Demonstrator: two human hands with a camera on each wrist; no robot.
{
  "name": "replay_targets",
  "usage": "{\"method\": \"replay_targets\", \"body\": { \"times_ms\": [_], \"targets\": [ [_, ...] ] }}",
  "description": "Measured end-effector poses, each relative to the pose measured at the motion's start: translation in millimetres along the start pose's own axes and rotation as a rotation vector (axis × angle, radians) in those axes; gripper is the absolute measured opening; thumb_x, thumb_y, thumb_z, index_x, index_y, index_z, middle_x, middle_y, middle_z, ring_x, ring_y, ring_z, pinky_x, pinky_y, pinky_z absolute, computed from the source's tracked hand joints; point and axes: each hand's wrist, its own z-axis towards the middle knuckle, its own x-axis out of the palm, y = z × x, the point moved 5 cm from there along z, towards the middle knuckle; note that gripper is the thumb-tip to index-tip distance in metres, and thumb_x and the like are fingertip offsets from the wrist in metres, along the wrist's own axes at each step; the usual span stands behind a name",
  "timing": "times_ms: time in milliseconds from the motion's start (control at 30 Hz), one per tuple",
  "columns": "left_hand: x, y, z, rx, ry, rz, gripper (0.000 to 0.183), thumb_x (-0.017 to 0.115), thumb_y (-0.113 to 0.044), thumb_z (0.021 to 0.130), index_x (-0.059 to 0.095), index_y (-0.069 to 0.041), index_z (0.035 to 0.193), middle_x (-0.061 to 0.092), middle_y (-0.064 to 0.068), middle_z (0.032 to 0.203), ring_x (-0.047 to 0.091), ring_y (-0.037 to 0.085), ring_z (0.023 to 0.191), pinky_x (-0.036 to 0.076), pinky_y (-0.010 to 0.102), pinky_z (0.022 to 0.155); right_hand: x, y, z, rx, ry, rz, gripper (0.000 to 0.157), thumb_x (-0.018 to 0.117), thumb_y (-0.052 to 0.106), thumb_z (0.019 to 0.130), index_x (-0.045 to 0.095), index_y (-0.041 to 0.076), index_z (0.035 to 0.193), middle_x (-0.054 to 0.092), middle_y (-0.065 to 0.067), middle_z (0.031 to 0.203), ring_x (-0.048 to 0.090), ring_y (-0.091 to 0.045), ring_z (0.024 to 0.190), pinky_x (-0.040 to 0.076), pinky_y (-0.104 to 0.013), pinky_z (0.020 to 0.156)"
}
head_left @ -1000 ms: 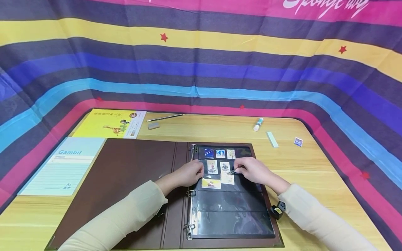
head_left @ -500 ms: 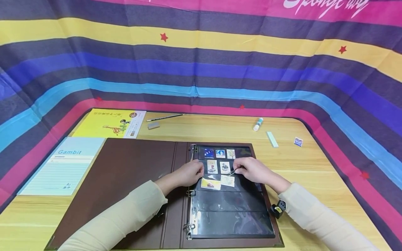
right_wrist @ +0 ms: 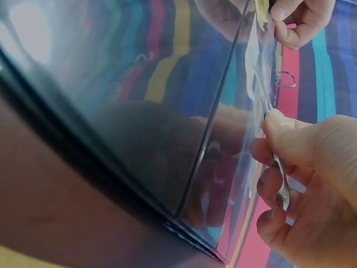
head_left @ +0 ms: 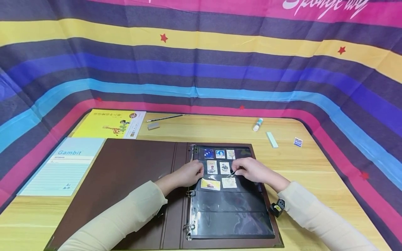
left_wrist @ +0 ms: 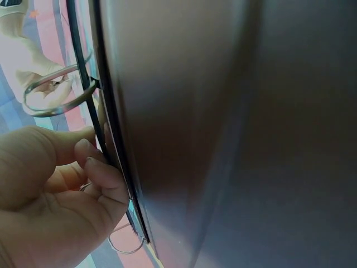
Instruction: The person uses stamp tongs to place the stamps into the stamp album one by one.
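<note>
A stamp album (head_left: 138,174) lies spread on the table, its black pocket page (head_left: 232,201) held by metal rings. My right hand (head_left: 252,169) grips metal tweezers (right_wrist: 283,190), their tips over the top edge of a pale stamp (head_left: 229,182) in the third row. Left of it sits a yellow stamp (head_left: 210,184), slightly tilted. Two stamps fill part of the row above, including a whitish stamp (head_left: 224,168); three more are in the top row. At the page's ring side, my left hand (head_left: 189,173) pinches the page's pocket edge with thumb and fingertips.
To the left lie a pale blue notebook (head_left: 64,167) and a yellow booklet (head_left: 108,125). A pencil (head_left: 165,118) and a grey eraser (head_left: 153,126) are behind the album. Farther right are a glue stick (head_left: 258,124), a pale green strip (head_left: 272,139) and a loose stamp (head_left: 298,142).
The pale stamp has come down and slightly right with the tweezers, off the stamp above and to beside the yellow one. The left hand has stayed in place.
</note>
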Motion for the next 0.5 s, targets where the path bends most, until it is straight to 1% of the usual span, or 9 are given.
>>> {"method": "replay_targets", "body": {
  "times_ms": [133,233,367,500],
  "targets": [
    [0.7,0.7,0.2,-0.006,0.001,-0.006,0.013,0.047,-0.008,0.081,0.045,-0.012,0.068,0.039,-0.003,0.070,0.038,0.012,0.064,0.034,0.023,0.057,-0.2,-1,-1,-0.021,0.012,0.010,0.010,0.059,0.006,0.074,0.054,0.014,0.075,0.050,0.011,0.070,0.045,-0.005,0.064,0.039,-0.024,0.059],
    [1.1,0.9,0.4,-0.007,0.002,-0.011,0.013,0.047,-0.009,0.081,0.045,-0.012,0.068,0.039,-0.003,0.070,0.038,0.012,0.065,0.033,0.024,0.058,-1.9,-3,-1,-0.037,0.001,0.029,0.010,0.059,0.006,0.074,0.053,0.014,0.074,0.049,0.011,0.069,0.045,-0.005,0.063,0.039,-0.024,0.058],
    [1.2,0.5,0.6,-0.002,0.003,-0.014,0.014,0.046,-0.008,0.081,0.045,-0.012,0.068,0.039,-0.002,0.070,0.038,0.012,0.065,0.033,0.024,0.058,-4.7,-7,-3,-0.032,-0.012,0.032,0.013,0.060,0.007,0.073,0.052,0.015,0.070,0.048,0.011,0.066,0.043,-0.006,0.061,0.037,-0.024,0.057],
    [0.8,0.5,0.4,-0.008,0.004,-0.015,0.014,0.045,-0.007,0.081,0.044,-0.011,0.068,0.039,-0.002,0.070,0.037,0.012,0.064,0.034,0.023,0.056,-4.2,-11,-4,-0.012,0.022,0.028,0.015,0.060,0.008,0.074,0.050,0.018,0.067,0.047,0.011,0.064,0.043,-0.006,0.060,0.036,-0.023,0.056]
  ]
}}
